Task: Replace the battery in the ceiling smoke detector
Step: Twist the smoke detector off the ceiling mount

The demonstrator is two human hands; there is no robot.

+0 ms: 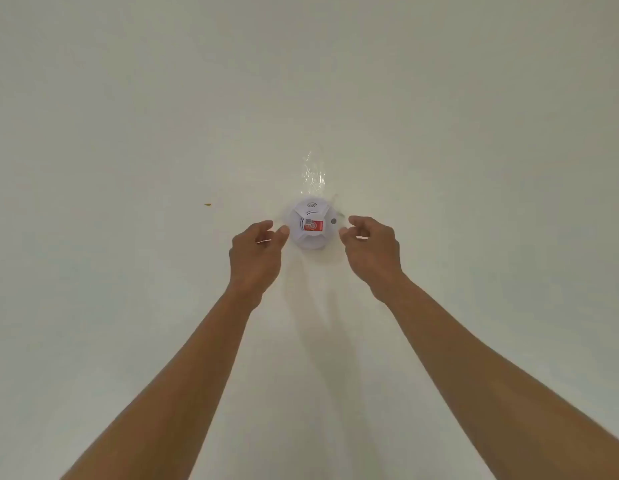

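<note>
The smoke detector [311, 224] sits mounted mid-ceiling [128, 133], clear of every edge. The left hand [258, 252] and right hand [370, 249] flank it, fingers half-curled, empty, not touching. Step: approach. Next, probably grip the housing and twist it free
</note>
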